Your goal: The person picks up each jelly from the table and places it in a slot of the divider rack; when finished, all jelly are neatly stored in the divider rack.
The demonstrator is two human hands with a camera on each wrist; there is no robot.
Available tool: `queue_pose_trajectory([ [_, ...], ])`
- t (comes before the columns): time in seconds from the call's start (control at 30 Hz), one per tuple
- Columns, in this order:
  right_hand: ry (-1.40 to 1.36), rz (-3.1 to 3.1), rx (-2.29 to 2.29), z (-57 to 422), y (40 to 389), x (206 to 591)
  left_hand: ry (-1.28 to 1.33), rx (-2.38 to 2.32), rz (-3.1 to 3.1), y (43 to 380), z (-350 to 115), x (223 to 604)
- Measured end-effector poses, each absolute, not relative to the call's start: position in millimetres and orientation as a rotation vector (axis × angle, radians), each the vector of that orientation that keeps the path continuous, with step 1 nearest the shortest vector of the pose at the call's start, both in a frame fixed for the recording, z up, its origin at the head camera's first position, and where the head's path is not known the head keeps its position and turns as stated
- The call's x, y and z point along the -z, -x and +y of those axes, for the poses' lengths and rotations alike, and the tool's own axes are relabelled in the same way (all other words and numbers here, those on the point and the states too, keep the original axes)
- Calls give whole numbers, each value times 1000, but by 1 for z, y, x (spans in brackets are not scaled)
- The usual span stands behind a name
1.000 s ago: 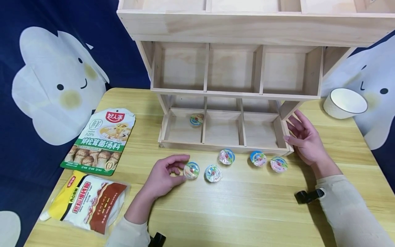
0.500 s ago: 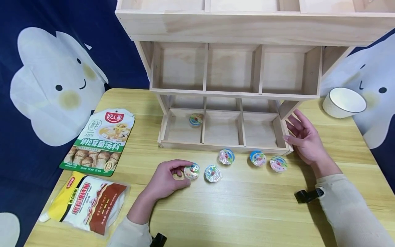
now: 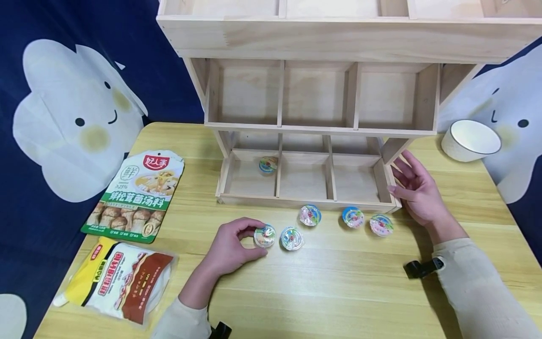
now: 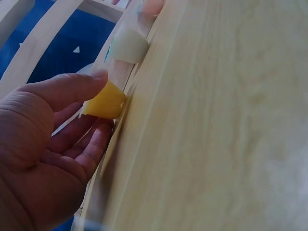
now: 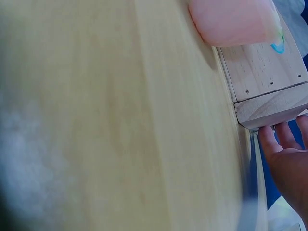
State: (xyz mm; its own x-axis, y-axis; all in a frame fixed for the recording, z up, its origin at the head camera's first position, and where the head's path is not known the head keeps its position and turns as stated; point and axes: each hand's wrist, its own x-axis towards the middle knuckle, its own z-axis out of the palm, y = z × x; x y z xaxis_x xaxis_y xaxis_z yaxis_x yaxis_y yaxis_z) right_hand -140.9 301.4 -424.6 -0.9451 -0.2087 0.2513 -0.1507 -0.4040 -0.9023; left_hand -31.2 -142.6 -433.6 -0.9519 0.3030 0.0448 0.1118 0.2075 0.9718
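Grasp of left hand (image 3: 228, 247) on yellow jelly cup (image 3: 264, 236), lower centre of frame.
Pinched between thumb and bent fingers; touched wooden rack (image 3: 317, 94), right of frame, with loosely extended right hand (image 3: 419, 195).

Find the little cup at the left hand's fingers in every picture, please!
Head: little cup, below the middle, at the left hand.
Left wrist: little cup, yellow-sided, left of the middle, in the fingers.
Right wrist: not there; the pink cup is another one.
Shared landmark: the wooden shelf, in all three.
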Motion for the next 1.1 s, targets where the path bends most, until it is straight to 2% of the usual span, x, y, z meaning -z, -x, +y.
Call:
queue_pose_trajectory([
  [0.57,513,1696,2553,302,141,426,-349,-1831,2394,30,-139,435],
  [1.1,516,1695,2559,302,141,426,-395,-2104,2241,36,-141,430],
])
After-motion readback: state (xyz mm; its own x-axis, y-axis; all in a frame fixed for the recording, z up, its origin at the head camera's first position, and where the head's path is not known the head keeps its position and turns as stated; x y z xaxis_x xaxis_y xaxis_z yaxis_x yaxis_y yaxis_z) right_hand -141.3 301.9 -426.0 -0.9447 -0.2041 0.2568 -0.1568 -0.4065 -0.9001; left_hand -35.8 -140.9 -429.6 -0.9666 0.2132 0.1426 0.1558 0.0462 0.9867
